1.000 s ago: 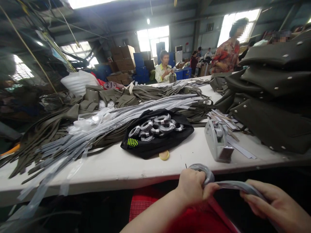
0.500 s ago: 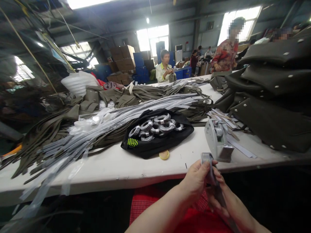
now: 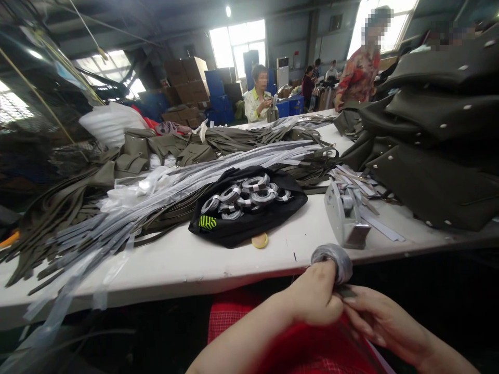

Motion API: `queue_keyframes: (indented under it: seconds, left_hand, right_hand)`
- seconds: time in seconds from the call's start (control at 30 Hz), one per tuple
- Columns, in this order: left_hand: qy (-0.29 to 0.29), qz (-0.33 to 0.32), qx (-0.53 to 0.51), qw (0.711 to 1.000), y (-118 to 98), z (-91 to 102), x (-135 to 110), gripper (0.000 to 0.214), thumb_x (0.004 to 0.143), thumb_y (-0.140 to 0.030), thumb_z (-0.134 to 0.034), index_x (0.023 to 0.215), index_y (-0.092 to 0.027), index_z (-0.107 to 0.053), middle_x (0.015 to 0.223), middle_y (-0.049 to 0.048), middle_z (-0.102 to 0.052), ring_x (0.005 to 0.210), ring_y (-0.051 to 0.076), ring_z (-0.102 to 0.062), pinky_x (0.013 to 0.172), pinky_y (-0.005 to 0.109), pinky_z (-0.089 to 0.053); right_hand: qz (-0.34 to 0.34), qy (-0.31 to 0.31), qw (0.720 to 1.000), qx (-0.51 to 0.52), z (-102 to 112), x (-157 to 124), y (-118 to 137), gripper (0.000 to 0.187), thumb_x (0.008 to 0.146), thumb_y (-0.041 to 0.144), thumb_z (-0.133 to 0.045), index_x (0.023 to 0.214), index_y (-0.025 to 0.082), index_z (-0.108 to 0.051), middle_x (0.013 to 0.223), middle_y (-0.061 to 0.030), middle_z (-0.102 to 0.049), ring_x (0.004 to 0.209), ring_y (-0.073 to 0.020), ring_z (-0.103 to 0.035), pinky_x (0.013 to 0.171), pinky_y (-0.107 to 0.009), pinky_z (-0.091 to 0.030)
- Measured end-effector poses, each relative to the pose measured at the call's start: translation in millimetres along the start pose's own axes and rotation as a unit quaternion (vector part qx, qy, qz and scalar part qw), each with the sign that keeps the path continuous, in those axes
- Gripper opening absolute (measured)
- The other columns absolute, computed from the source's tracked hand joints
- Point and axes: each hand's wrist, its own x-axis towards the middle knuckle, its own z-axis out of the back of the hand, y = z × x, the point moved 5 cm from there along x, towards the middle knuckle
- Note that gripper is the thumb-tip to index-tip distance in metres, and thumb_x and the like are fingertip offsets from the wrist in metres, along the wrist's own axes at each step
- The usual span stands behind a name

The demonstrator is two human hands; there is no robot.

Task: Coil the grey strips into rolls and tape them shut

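Grey strap, plastic-sleeved and wound into a tight coil (image 3: 332, 261), is held just below the near edge of the bench (image 3: 218, 262), over a red cloth (image 3: 312, 348) on the lap. The left hand (image 3: 315, 296) is closed around the coil, thumb pressed on its outer turn. The right hand (image 3: 376, 319) is pinched on the loose tail (image 3: 345, 292) that runs off from under the coil; the grip of both hands is shut on the strap.

Risk, judged from this hold: the coil is secured by finger pressure alone. If the thumb is eased, the turns could spring open and the winding be lost. If the tail is pulled too hard or off-line, the layers could telescope sideways. The slick sleeve could also be slid or torn under the fingers.

On the bench, a grey tape dispenser (image 3: 345, 221) stands just beyond the hands, near the edge. A small yellow disc (image 3: 259, 240) lies to its left, beside a black cloth (image 3: 249, 221) on which finished coils (image 3: 244, 196) are heaped; a careless toss could scatter them or roll one off the bench.

Farther back, long sleeved straps (image 3: 163, 200) and olive straps (image 3: 58, 208) are spread in loose bundles. Dark bags (image 3: 432, 140) are stacked at right. Other people are seen working at the far end.
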Motion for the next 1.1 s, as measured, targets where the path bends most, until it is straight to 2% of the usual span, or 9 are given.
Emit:
queue_keyframes:
  seconds: [0.17,0.4,0.63,0.73,0.83,0.9,0.97,1.03,1.1]
  left_hand:
    - [0.1,0.026,0.01,0.995,1,10.8,-4,0.03,0.073,-0.022,-0.055,0.1,-0.019,-0.042,0.1,0.0102,-0.062,0.085,0.024,-0.061,0.07,0.032,-0.051]
    - [0.105,0.027,0.038,0.993,-8,15.0,-5,0.021,0.079,-0.025,-0.051,0.098,-0.017,-0.047,0.098,0.0121,-0.065,0.085,0.025,-0.065,0.07,0.033,-0.052]
    - [0.128,0.05,0.071,0.988,-5,11.1,-4,0.027,0.086,-0.033,-0.051,0.105,-0.014,-0.054,0.1,0.016,-0.068,0.091,0.03,-0.068,0.079,0.04,-0.055]
    - [0.237,0.101,-0.053,0.965,7,-8.2,-8,0.029,0.087,-0.045,-0.055,0.095,-0.017,-0.057,0.089,0.0095,-0.067,0.086,0.029,-0.069,0.079,0.043,-0.057]
    - [0.412,0.175,-0.336,0.829,14,-49.3,-22,0.024,0.083,-0.04,-0.065,0.083,-0.017,-0.06,0.074,0.0038,-0.065,0.074,0.025,-0.07,0.071,0.041,-0.059]
    - [0.455,0.212,-0.472,0.725,17,-71.6,-30,0.021,0.08,-0.036,-0.068,0.076,-0.015,-0.063,0.07,0.0046,-0.066,0.071,0.025,-0.07,0.066,0.04,-0.06]
    - [0.44,0.223,-0.539,0.683,20,-86.1,-34,0.02,0.078,-0.033,-0.067,0.074,-0.014,-0.067,0.071,0.0065,-0.068,0.071,0.025,-0.07,0.064,0.039,-0.06]
    - [0.381,0.232,-0.562,0.696,23,-92.9,-35,0.022,0.082,-0.032,-0.061,0.077,-0.013,-0.07,0.073,0.0078,-0.07,0.074,0.024,-0.07,0.069,0.038,-0.06]
    - [0.268,0.258,-0.522,0.768,29,-91.6,-35,0.032,0.089,-0.036,-0.052,0.082,-0.011,-0.072,0.078,0.0094,-0.071,0.081,0.024,-0.07,0.078,0.039,-0.058]
  right_hand:
    - [-0.013,0.027,1.0,-0.008,5,-1,-3,0.038,0.089,0.051,-0.06,0.077,0.015,-0.065,0.034,0.009,-0.042,0.029,-0.0034,-0.022,0.041,-0.019,-0.035]
    - [0.004,-0.028,0.997,-0.074,0,-10,-1,0.051,0.088,0.064,-0.056,0.078,0.015,-0.064,0.042,0.0044,-0.053,0.032,-0.0043,-0.028,0.036,-0.017,-0.02]
    - [0.014,-0.058,0.991,-0.121,2,-18,1,0.051,0.096,0.059,-0.042,0.072,0.019,-0.062,0.036,0.0059,-0.044,0.03,-0.0081,-0.03,0.038,-0.021,-0.032]
    - [0.213,-0.145,0.892,-0.372,3,-33,33,0.04,0.094,0.055,-0.052,0.083,0.021,-0.07,0.064,-0.0039,-0.067,0.056,-0.0173,-0.06,0.055,-0.028,-0.05]
    - [0.301,-0.096,0.76,-0.568,-7,-39,33,0.043,0.085,0.046,-0.07,0.124,0.028,-0.068,0.126,-0.0093,-0.068,0.119,-0.0331,-0.059,0.106,-0.049,-0.045]
    - [0.208,-0.005,0.787,-0.581,-5,-28,8,0.056,0.092,0.047,-0.061,0.145,0.03,-0.05,0.142,-0.0092,-0.059,0.13,-0.0337,-0.053,0.112,-0.052,-0.04]
    - [0.126,0.047,0.839,-0.527,3,-19,-18,0.056,0.101,0.046,-0.043,0.154,0.028,-0.037,0.143,-0.0094,-0.059,0.128,-0.031,-0.057,0.109,-0.048,-0.045]
    - [0.112,0.055,0.869,-0.479,10,-13,-35,0.053,0.103,0.047,-0.034,0.152,0.027,-0.04,0.143,-0.0086,-0.059,0.128,-0.0312,-0.057,0.11,-0.048,-0.044]
    - [0.116,0.032,0.882,-0.456,17,-9,-45,0.052,0.103,0.052,-0.033,0.144,0.026,-0.053,0.139,-0.0088,-0.063,0.127,-0.0327,-0.058,0.111,-0.049,-0.042]
